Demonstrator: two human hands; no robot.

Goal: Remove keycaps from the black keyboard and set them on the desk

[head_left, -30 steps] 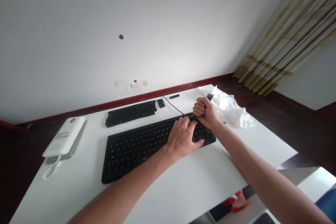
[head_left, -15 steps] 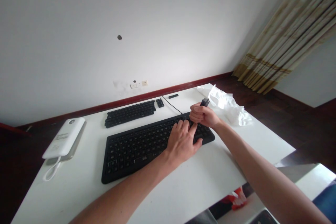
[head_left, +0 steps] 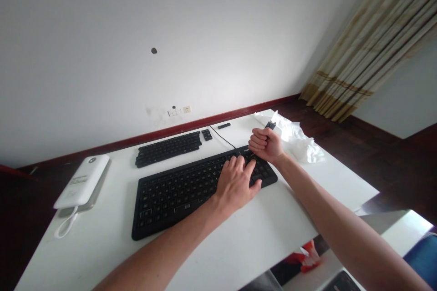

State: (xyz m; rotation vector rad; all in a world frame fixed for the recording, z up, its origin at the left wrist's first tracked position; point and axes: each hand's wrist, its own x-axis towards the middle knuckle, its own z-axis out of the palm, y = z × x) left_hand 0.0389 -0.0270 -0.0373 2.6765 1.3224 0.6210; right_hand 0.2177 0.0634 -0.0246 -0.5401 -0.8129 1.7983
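Observation:
A black keyboard (head_left: 170, 191) lies at an angle on the white table, with many of its keycaps off and bare switch positions showing. My left hand (head_left: 235, 179) rests palm down on its right half, fingers apart, holding nothing. Just beyond it, above the keyboard's right end, my right hand (head_left: 266, 144) is closed in a fist around a keycap puller (head_left: 271, 125). The puller's black end sticks out above the fist, and a thin wire seems to show below. Removed black keycaps (head_left: 169, 148) lie in rows behind the keyboard, with a small group (head_left: 206, 135) beside them.
A white power bank (head_left: 83, 181) with a looped cable stands at the left of the table (head_left: 218, 259). Crumpled white plastic (head_left: 300, 141) lies at the back right. The keyboard cable (head_left: 221, 136) runs backward past a short row of keycaps (head_left: 224, 125).
My right fist has risen slightly and turned, moving a little away from my left fingers with the puller in it. My left hand stays on the keyboard.

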